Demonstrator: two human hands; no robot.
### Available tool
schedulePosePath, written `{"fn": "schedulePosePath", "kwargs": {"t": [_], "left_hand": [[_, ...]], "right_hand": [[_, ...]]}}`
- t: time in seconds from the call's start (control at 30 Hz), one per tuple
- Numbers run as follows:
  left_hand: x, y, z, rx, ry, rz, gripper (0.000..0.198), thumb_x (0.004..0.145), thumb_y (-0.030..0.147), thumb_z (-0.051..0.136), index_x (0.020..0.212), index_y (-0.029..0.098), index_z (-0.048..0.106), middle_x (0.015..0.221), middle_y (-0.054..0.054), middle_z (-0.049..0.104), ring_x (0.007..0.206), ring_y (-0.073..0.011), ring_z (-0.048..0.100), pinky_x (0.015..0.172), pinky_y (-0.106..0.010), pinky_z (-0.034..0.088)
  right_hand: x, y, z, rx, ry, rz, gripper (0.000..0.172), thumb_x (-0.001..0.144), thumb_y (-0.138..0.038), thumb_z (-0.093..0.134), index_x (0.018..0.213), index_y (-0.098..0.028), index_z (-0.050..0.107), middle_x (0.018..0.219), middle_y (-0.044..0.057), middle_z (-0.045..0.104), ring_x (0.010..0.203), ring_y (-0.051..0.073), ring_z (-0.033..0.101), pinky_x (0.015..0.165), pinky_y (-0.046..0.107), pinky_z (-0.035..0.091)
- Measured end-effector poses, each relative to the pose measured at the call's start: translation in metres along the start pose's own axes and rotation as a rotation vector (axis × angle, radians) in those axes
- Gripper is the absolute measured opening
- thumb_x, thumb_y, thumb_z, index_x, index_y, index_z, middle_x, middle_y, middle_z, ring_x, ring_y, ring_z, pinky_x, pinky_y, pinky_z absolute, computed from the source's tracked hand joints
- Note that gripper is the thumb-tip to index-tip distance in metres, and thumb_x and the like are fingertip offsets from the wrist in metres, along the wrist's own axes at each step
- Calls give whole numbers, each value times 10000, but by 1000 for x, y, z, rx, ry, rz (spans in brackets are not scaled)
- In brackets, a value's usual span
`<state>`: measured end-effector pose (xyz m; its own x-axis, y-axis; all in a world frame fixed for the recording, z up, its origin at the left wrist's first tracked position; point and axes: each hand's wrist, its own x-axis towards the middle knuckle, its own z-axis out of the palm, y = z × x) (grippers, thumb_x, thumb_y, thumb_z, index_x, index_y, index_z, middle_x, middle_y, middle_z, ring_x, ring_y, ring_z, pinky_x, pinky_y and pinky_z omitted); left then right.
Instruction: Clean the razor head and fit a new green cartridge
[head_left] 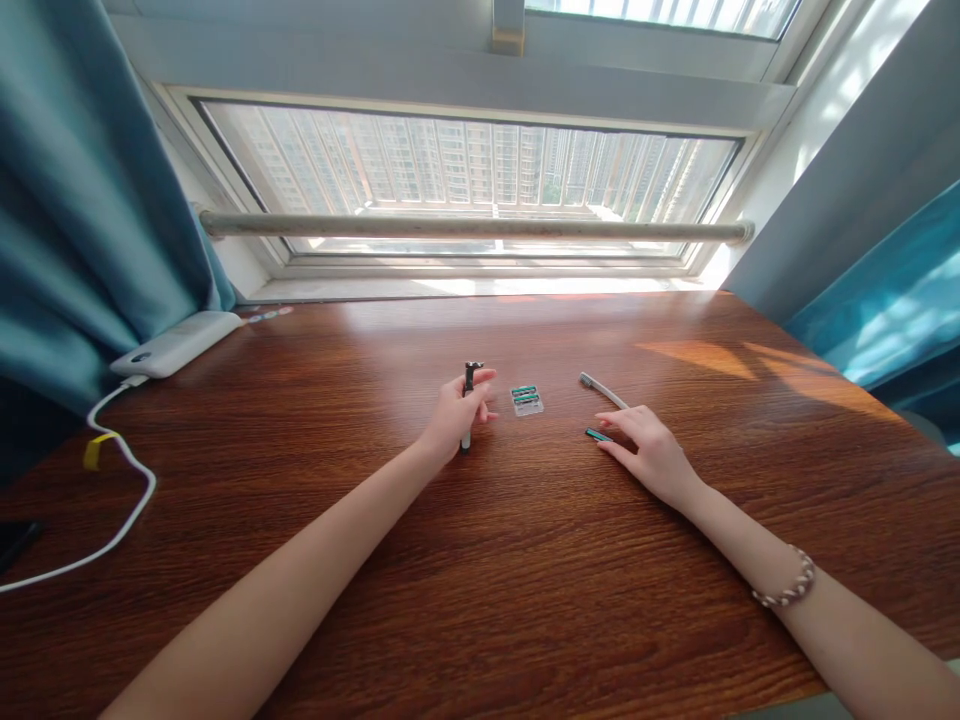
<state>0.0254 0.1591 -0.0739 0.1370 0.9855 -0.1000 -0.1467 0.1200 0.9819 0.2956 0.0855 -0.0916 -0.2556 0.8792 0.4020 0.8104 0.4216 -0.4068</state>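
My left hand [452, 412] is closed around a razor handle [469, 380], held upright with its dark head end up and its pale lower end below the palm. My right hand [651, 448] rests low over the table, thumb and forefinger at a teal-and-black razor cartridge [597, 434]. Part of that cartridge is hidden by the fingers. Just beyond those fingers lies a slim grey-white brush, like a toothbrush [602, 389], its near end by the knuckles. Between my hands sits a small clear plastic case [528, 409] with teal-and-black cartridges in it.
The brown wood-grain table [420, 590] runs up to a window with a white horizontal bar [480, 228]. On the left lie a white power bank [180, 343], its white cable [142, 500] and a dark object [16, 541]. Blue curtains [82, 180] hang at both sides.
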Motion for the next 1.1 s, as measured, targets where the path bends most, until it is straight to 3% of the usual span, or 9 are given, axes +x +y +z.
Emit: {"fn": "schedulePosePath", "kwargs": {"t": [0.13, 0.23, 0.5, 0.6, 0.7, 0.83, 0.9, 0.97, 1.1], "left_hand": [[6, -1, -3, -111, -160, -149, 444, 710, 289, 623, 1125, 201, 491, 1260, -104, 462, 545, -75, 592, 616, -329, 545], [5, -2, 1, -137, -263, -213, 464, 722, 342, 618, 1138, 200, 471, 1311, -125, 411, 577, -102, 615, 639, -349, 546], [-9, -10, 12, 34, -390, -191, 408, 767, 373, 554, 1115, 176, 470, 1205, -128, 513, 480, -38, 528, 580, -301, 543], [-16, -11, 20, 213, -420, -156, 403, 753, 374, 553, 1087, 154, 509, 1035, -80, 601, 392, -4, 387, 498, -278, 524], [-19, -10, 24, 495, -388, -128, 380, 711, 388, 572, 990, 130, 579, 816, -37, 624, 399, -42, 402, 386, -223, 429], [-19, -7, 23, 856, -236, 157, 314, 641, 409, 631, 817, 150, 604, 680, 11, 577, 526, -103, 490, 476, -222, 372], [-18, -6, 21, 992, -225, 283, 316, 594, 426, 668, 751, 164, 589, 648, 29, 558, 589, -118, 502, 523, -221, 345], [-15, -4, 21, 1058, -276, 300, 348, 572, 443, 681, 783, 182, 586, 626, 46, 544, 583, -117, 495, 518, -219, 314], [-3, -3, 25, 1024, -390, 204, 591, 559, 436, 695, 1089, 236, 526, 644, 60, 575, 589, -127, 521, 547, -219, 322]], "right_hand": [[-1, -2, 6, 91, -14, 34, 287, 812, -248, 518, 1097, -216, 538, 924, 52, 621, 895, 205, 551, 836, 372, 442], [-1, -2, 6, 103, -11, 50, 293, 810, -227, 517, 1101, -205, 536, 886, 46, 617, 861, 188, 562, 821, 349, 450], [-3, -7, 4, 144, 44, 66, 310, 794, -193, 512, 1103, -204, 534, 814, 14, 616, 772, 156, 574, 772, 310, 457], [-4, -7, 4, 193, 33, 120, 298, 785, -191, 519, 1081, -211, 551, 802, 6, 616, 739, 147, 579, 732, 291, 466], [-3, -8, 4, 276, 44, 248, 281, 769, -210, 544, 1048, -218, 563, 774, -5, 624, 690, 139, 584, 686, 274, 475], [-3, -12, 4, 335, 40, 389, 239, 745, -237, 572, 982, -213, 592, 721, -13, 636, 628, 133, 585, 630, 261, 472], [-3, -13, 2, 313, 28, 402, 210, 737, -246, 580, 940, -207, 617, 721, -8, 640, 631, 135, 587, 638, 266, 470], [-3, -12, 0, 298, -3, 402, 202, 729, -262, 589, 917, -201, 634, 737, 2, 644, 636, 136, 587, 644, 272, 469], [-1, -5, -10, 340, -135, 338, 342, 672, -278, 651, 1003, -205, 610, 873, 23, 643, 645, 129, 569, 599, 260, 464]]}}
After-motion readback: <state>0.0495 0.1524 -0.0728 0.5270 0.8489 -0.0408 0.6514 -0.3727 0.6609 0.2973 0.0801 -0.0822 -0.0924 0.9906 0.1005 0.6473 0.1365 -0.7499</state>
